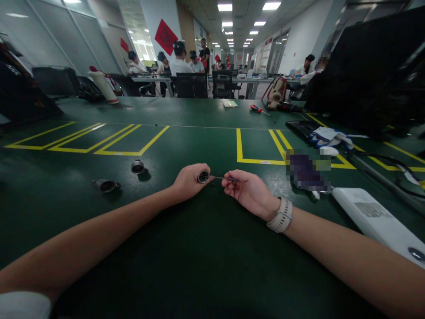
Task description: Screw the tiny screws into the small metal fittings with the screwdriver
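- Counter (pixel 212 266), dark green, marked with yellow tape outlines; carries all items below the hands.
- White oblong device (pixel 352 197), lying at right, beside the right forearm.
- Right hand (pixel 247 190), palm partly upturned; fingers closed in a pinch on a thin-shafted screwdriver; pale watch (pixel 281 215) at wrist.
- Left hand (pixel 188 182), fingers curled closed around a round metal fitting, open end showing.
- Work glove (pixel 330 136), white and blue, far right.
- Metal fittings, two, loose at left: one lying on its side (pixel 105 185), one nearer the centre (pixel 137 167).
- Red-handled screwdriver (pixel 256 108), lying toward the far edge.
- Round metal fitting (pixel 202 177), between the hands, in the left.
- Thin-shafted screwdriver (pixel 219 178), pointing leftward at the fitting's opening; tip contact cannot be told.
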A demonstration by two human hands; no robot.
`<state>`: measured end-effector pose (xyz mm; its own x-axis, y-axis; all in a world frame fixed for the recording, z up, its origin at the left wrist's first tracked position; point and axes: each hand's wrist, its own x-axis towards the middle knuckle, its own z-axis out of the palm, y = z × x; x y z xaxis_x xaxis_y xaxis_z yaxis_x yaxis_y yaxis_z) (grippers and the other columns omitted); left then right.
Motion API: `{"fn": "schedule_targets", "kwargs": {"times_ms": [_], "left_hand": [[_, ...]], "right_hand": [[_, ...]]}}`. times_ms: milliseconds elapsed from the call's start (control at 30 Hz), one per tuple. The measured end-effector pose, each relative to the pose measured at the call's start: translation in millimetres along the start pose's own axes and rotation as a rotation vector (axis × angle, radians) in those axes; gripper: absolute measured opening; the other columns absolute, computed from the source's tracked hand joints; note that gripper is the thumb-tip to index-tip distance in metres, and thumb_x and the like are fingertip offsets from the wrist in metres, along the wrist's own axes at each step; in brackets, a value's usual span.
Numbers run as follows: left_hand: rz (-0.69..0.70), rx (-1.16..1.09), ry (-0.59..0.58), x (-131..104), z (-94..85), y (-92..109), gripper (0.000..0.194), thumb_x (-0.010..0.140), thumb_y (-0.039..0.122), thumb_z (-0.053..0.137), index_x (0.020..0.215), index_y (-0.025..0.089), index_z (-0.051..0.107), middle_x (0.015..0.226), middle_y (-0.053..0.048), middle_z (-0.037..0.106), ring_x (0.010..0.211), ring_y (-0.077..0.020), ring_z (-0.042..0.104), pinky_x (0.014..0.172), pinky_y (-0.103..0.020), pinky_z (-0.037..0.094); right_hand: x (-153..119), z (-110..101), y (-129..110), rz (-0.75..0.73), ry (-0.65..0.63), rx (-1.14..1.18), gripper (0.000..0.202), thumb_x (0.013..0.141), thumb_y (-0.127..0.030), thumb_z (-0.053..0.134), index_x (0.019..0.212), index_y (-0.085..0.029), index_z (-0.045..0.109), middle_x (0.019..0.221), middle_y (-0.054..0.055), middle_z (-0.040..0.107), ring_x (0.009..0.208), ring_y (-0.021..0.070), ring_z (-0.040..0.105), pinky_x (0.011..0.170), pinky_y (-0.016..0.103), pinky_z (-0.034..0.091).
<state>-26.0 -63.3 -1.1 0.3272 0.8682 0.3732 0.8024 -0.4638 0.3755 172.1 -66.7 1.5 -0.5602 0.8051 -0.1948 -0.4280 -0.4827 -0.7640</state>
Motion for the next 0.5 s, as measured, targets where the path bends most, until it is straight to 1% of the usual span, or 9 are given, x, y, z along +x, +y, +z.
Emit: {"fn": "schedule_targets", "kwargs": {"times_ms": [33, 100, 200, 267, 300, 367, 500], "left_hand": [[-0.003, 0.002, 0.0, 0.0, 0.0, 0.0, 0.023, 0.08, 0.034, 0.054, 0.066, 0.016, 0.049, 0.063, 0.002, 0.05, 0.057, -0.0115, 0.045, 0.054, -0.024, 0.032], [-0.015, 0.032, -0.004, 0.0, 0.1, 0.4, 0.022, 0.08, 0.033, 0.054, 0.067, 0.017, 0.049, 0.063, 0.002, 0.05, 0.057, -0.0117, 0.046, 0.054, -0.024, 0.032], [-0.019, 0.119, -0.027, -0.2, 0.1, 1.8, 0.019, 0.081, 0.03, 0.053, 0.068, 0.017, 0.05, 0.064, 0.001, 0.051, 0.058, -0.0122, 0.046, 0.053, -0.024, 0.03], [-0.014, 0.173, -0.04, -0.3, -0.2, 2.9, 0.016, 0.081, 0.028, 0.052, 0.068, 0.017, 0.05, 0.064, 0.001, 0.051, 0.058, -0.0125, 0.046, 0.053, -0.024, 0.029], [-0.012, 0.191, -0.045, -0.3, -0.4, 3.3, 0.015, 0.08, 0.026, 0.052, 0.068, 0.017, 0.05, 0.064, 0.001, 0.052, 0.058, -0.0126, 0.046, 0.052, -0.024, 0.028], [-0.01, 0.205, -0.047, -0.3, -0.7, 3.7, 0.015, 0.08, 0.025, 0.053, 0.068, 0.017, 0.05, 0.064, 0.001, 0.051, 0.058, -0.0126, 0.046, 0.052, -0.024, 0.028], [-0.007, 0.159, -0.038, 0.1, -1.0, 2.9, 0.017, 0.08, 0.028, 0.052, 0.067, 0.017, 0.05, 0.064, 0.001, 0.052, 0.057, -0.0124, 0.045, 0.052, -0.024, 0.029]], "right_hand": [[0.2, 0.1, 0.1, -0.009, 0.005, 0.001, 0.01, 0.077, -0.021, 0.057, 0.073, -0.013, 0.061, 0.066, 0.003, 0.063, 0.06, 0.0109, 0.052, 0.064, 0.027, 0.039], [-1.4, 2.5, 0.0, -0.097, 0.016, -0.061, 0.009, 0.077, -0.021, 0.057, 0.073, -0.013, 0.06, 0.066, 0.002, 0.063, 0.06, 0.011, 0.052, 0.063, 0.027, 0.039], [-6.9, 8.7, -0.9, -0.259, 0.037, -0.289, 0.009, 0.077, -0.021, 0.057, 0.071, -0.015, 0.06, 0.066, 0.001, 0.063, 0.06, 0.0116, 0.052, 0.061, 0.028, 0.038], [-9.9, 11.8, -1.7, -0.301, 0.044, -0.426, 0.01, 0.078, -0.021, 0.057, 0.07, -0.016, 0.06, 0.066, 0.001, 0.063, 0.061, 0.0121, 0.052, 0.061, 0.029, 0.039], [-10.6, 12.6, -2.0, -0.3, 0.039, -0.456, 0.011, 0.078, -0.021, 0.057, 0.069, -0.016, 0.06, 0.066, 0.001, 0.063, 0.061, 0.0121, 0.052, 0.062, 0.029, 0.039], [-10.2, 12.3, -2.6, -0.261, 0.028, -0.408, 0.01, 0.078, -0.02, 0.057, 0.069, -0.016, 0.06, 0.066, 0.001, 0.063, 0.06, 0.0118, 0.052, 0.061, 0.028, 0.038], [-4.4, 6.8, -4.3, -0.08, 0.037, -0.141, 0.008, 0.076, -0.018, 0.056, 0.071, -0.014, 0.06, 0.064, 0.002, 0.063, 0.057, 0.0105, 0.05, 0.061, 0.027, 0.038]]}}
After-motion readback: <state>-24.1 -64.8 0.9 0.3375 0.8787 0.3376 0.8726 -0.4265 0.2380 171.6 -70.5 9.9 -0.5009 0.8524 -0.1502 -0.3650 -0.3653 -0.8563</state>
